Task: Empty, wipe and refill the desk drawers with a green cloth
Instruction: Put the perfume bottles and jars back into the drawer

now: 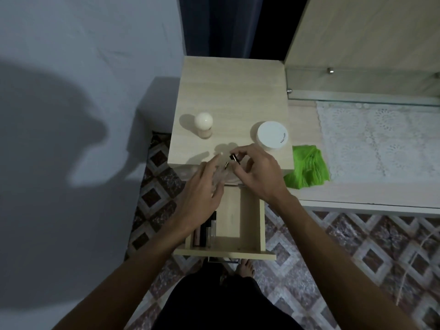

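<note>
The top drawer [252,225] of a light wood cabinet [228,91] stands pulled out, with several dark and clear cosmetic tubes [206,231] along its left side. Above the drawer's back, my right hand [258,173] pinches a small black-capped item [233,158]. My left hand [206,186] is beside it with fingers fairly straight around a small clear bottle [220,173]; the grip is hard to make out. The green cloth [307,166] lies crumpled on the lower desk surface, just right of the cabinet.
On the cabinet top stand a round-capped white bottle [203,125] and a white round jar [272,135]. A white lace mat [378,136] covers the desk to the right, under a glass shelf [362,101]. A wall is at left, patterned floor [357,258] below.
</note>
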